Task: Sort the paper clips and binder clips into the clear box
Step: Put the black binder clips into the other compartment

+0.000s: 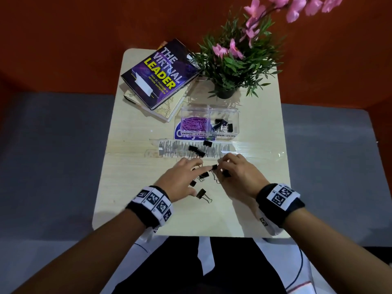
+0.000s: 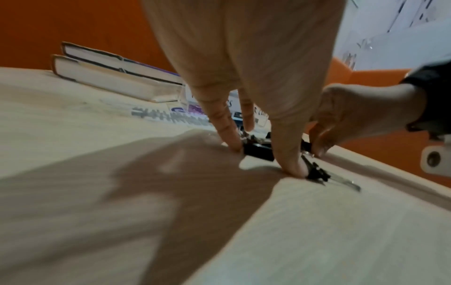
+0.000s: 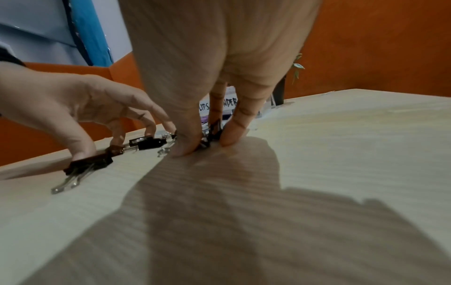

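The clear box (image 1: 236,115) stands mid-table with two labelled compartments: purple paper clips (image 1: 194,124) on the left, black binder clips (image 1: 222,125) on the right. Several loose binder clips (image 1: 200,153) lie on the table between the box and my hands. My left hand (image 1: 187,177) is spread over some of them, its straight fingers (image 2: 290,162) touching the tabletop on either side of one clip (image 2: 258,151). My right hand (image 1: 221,169) pinches a black binder clip (image 3: 213,131) between thumb and fingers at the table surface. One more clip (image 1: 201,193) lies near my left thumb.
Two stacked books (image 1: 157,75) lie at the table's back left. A potted plant with pink flowers (image 1: 231,60) stands at the back right. A taped grey strip (image 1: 180,147) runs in front of the box. The light wood table (image 1: 254,198) ends close to my wrists.
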